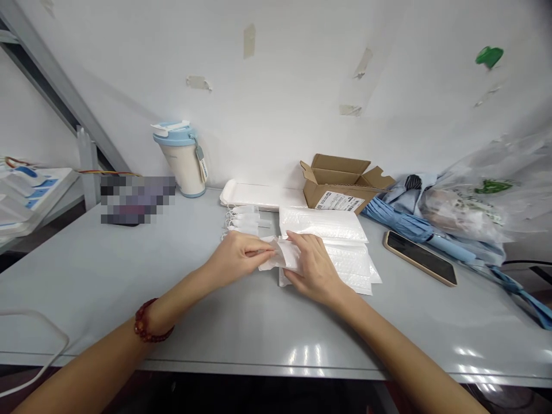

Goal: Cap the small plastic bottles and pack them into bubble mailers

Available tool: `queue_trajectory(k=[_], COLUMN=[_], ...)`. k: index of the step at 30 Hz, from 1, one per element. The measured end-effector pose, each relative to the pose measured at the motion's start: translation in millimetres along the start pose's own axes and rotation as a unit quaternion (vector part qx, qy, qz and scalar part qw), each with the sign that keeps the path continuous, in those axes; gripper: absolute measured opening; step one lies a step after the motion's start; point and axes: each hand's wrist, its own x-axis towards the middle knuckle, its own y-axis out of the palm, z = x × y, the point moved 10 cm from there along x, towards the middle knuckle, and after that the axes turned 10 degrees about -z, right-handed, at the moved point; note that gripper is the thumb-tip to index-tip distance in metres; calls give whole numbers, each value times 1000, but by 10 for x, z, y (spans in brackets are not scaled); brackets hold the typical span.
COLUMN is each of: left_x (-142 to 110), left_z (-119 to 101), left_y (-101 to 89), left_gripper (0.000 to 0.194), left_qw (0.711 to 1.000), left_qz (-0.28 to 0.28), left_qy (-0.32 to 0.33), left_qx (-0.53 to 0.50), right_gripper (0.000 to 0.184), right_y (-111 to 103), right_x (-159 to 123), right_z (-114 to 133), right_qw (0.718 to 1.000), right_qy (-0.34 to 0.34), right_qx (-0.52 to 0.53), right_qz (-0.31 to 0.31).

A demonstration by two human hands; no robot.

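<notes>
A small white bubble mailer [290, 255] is held between my two hands, above the middle of the table. My left hand [237, 257], with a beaded bracelet at the wrist, pinches its left, open-looking end; anything else between those fingertips is hidden. My right hand [314, 265] grips the mailer's other end, thumb on the near side. Beneath and beyond the right hand lie several white padded mailers [324, 223], loosely overlapping. Just past my left hand is a row of small translucent packets [245, 221] with white loops at their left ends.
At the back stand a flat white stack of mailers [265, 194], an open cardboard box [334, 184] and a cream tumbler [183, 164] with a blue lid. On the right lie a phone [419, 259], a blue umbrella [401, 221] and plastic bags [470, 195]. A white cable [47, 322] crosses the left front edge.
</notes>
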Motion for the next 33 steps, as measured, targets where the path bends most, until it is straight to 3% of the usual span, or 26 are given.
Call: queue_trajectory(k=[3,5,7,10,13,17,21,28,33], left_x=[-37,-17,35,69,22,-65,-116,-88,2], left_z=[-139,-97,75,466,843,1161,1263,1236,1048], left_y=[129,78,-126,-580,-841,-795,-634,-607,-674], left_gripper=[34,32,25,25,22,26,24,17,13], left_qw=[999,999,998,979,950,932,924,920,941], left_qz=[36,36,-1,-85,-74,3,43,-15,-25], left_qy=[38,14,-54,-184,-290,-359,-380,-390,-328], left_qx=[-11,-16,-18,13,85,58,11,-22,-84], right_gripper=[76,76,76,74,73,71,70,71,72], right_y=[27,27,2,-58,-88,-94,-96,-95,-84], right_x=[-15,-15,-5,11,7,-9,-8,-1,1], right_z=[36,35,4,-70,-156,-218,-217,-211,-220], right_qw=[1000,1000,1000,1000,999,999,999,999,998], right_qy=[-12,-14,-7,4,17,25,25,20,23], right_qx=[4,3,-2,-15,-30,-40,-44,-44,-52], right_qz=[7,9,6,-7,-12,-16,-16,-16,-11])
